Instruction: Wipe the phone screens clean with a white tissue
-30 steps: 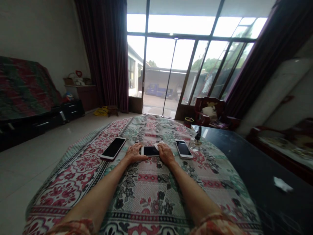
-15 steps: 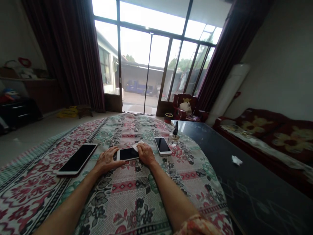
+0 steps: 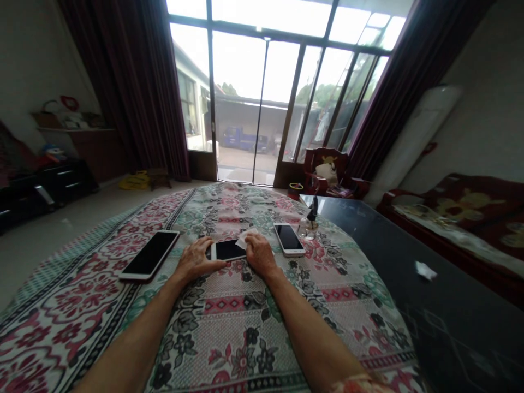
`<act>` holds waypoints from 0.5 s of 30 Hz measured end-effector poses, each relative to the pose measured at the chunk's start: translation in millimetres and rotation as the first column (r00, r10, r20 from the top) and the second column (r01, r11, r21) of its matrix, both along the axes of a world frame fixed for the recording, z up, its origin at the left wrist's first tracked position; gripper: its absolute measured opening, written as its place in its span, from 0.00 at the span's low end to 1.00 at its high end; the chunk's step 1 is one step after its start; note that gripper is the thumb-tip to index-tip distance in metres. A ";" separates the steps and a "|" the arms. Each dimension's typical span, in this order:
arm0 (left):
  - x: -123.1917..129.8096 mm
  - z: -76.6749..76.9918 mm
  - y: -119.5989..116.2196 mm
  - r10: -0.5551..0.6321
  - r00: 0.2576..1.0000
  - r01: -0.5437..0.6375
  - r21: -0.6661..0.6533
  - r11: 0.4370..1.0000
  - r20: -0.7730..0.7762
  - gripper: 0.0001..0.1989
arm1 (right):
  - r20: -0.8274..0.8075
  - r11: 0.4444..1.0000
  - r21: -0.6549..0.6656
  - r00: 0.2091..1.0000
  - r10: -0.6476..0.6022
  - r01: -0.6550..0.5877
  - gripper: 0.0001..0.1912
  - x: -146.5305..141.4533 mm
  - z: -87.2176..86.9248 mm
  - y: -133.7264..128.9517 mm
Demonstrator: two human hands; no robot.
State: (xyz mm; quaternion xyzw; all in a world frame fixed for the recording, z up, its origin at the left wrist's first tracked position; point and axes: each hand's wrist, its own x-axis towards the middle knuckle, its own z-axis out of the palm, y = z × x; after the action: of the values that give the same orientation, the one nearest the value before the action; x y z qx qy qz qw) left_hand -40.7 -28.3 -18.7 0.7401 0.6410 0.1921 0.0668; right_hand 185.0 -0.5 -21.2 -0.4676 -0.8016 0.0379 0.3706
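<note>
The left hand (image 3: 198,261) lies spread, its fingertips touching the near edge of a phone (image 3: 228,250). The right hand (image 3: 260,254), fingers bunched, holds a tissue (image 3: 246,238) against that phone's right end. A larger phone (image 3: 149,255) lies left and a smaller phone (image 3: 289,240) right, on a floral cloth (image 3: 229,333).
</note>
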 end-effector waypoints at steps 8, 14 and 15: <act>7.7 3.3 -4.1 0.054 0.998 -0.054 0.003 0.999 0.034 0.41 | -0.003 0.998 -0.004 0.998 -0.068 0.068 0.15 -4.1 -0.5 -9.0; 7.6 2.5 -6.4 0.025 0.997 -0.026 0.022 0.999 0.071 0.40 | -0.001 0.992 -0.053 0.993 -0.119 0.119 0.16 -3.9 -0.2 -5.6; 6.6 2.5 -6.8 0.005 0.997 -0.007 0.026 1.000 0.075 0.38 | 0.005 0.990 -0.068 0.993 -0.121 0.121 0.16 -3.7 -0.6 -4.3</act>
State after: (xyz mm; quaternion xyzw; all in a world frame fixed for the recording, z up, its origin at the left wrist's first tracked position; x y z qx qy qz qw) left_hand -34.1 -35.1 -16.2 0.7311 0.6379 0.2283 0.0804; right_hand 181.3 -4.8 -21.8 -0.5275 -0.7702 0.0425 0.3560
